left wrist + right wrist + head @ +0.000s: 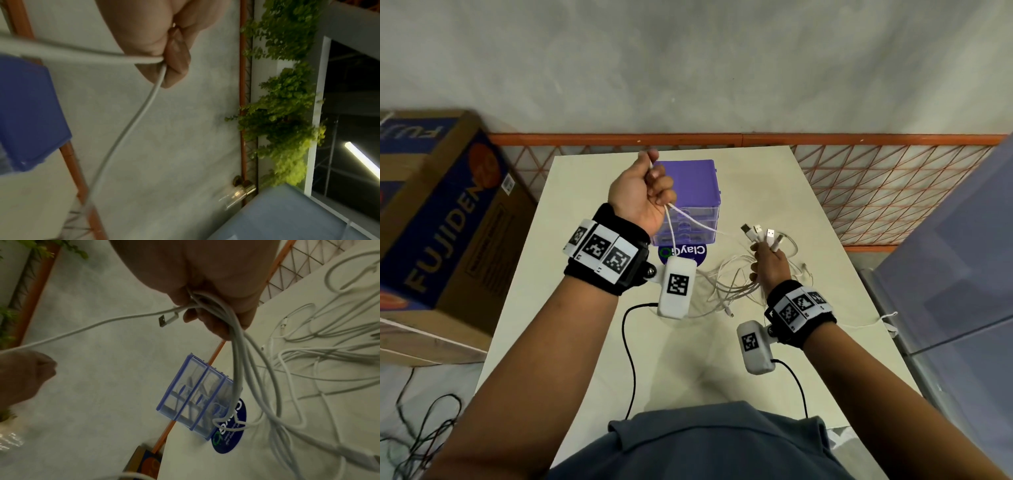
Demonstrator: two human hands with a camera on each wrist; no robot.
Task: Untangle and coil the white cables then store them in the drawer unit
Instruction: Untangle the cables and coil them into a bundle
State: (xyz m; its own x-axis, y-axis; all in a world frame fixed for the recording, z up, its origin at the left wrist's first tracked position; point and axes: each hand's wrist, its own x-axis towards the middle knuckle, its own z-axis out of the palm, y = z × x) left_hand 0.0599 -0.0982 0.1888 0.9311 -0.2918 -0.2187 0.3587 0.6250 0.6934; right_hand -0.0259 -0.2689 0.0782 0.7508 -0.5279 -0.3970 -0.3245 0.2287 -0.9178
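My left hand (pixel 650 192) is raised in a fist over the purple drawer unit (pixel 693 192) and grips one white cable (pixel 698 222); that cable (pixel 131 120) runs out below the curled fingers (pixel 176 65). It stretches right to my right hand (pixel 768 260), which clutches a bundle of white cables with several USB plugs (pixel 760 234) sticking up. In the right wrist view the bundle (pixel 236 340) hangs from the fist toward a loose tangle (pixel 329 353) on the table. The drawer unit (pixel 197 399) has clear drawers, all closed.
The white table (pixel 774 359) carries a round blue sticker (pixel 688 255) in front of the drawer unit. A cardboard box (pixel 445 219) stands at the left, an orange wire fence (pixel 876 192) behind, a grey cabinet (pixel 962 267) at the right. Black wrist-camera leads (pixel 630 356) hang near my body.
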